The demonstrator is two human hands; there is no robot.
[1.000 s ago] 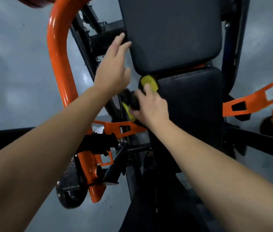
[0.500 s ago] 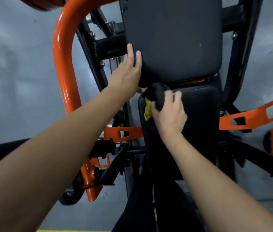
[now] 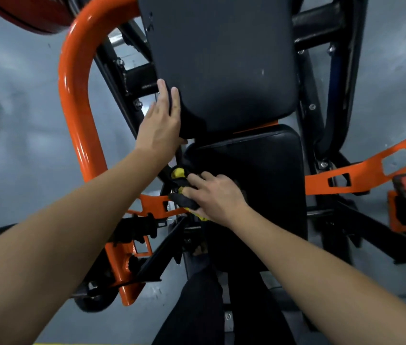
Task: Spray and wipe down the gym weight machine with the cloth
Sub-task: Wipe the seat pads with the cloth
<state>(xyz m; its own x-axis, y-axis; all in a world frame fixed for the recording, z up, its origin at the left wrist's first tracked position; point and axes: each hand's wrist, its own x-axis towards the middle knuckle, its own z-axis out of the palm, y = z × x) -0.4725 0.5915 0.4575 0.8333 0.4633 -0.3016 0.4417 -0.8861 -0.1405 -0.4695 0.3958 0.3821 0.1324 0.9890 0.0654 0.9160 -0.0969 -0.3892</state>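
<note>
The weight machine has a black back pad (image 3: pixel 221 61) above a black seat pad (image 3: pixel 254 185) on an orange and black frame. My left hand (image 3: pixel 160 123) rests with straight fingers against the lower left edge of the back pad. My right hand (image 3: pixel 215 196) presses a dark cloth with yellow patches (image 3: pixel 180 188) onto the left side of the seat pad, its fingers spread over the cloth. No spray bottle shows in the head view.
An orange curved tube (image 3: pixel 74 95) runs down the left side. Orange brackets (image 3: pixel 361 170) stick out to the right of the seat. Black frame bars cross behind the pads. Grey floor (image 3: pixel 22 120) surrounds the machine. My dark trouser leg (image 3: pixel 197 307) stands below the seat.
My right hand has slid the cloth from the gap between the two pads down the seat's left edge. My left hand has settled lower on the back pad's corner.
</note>
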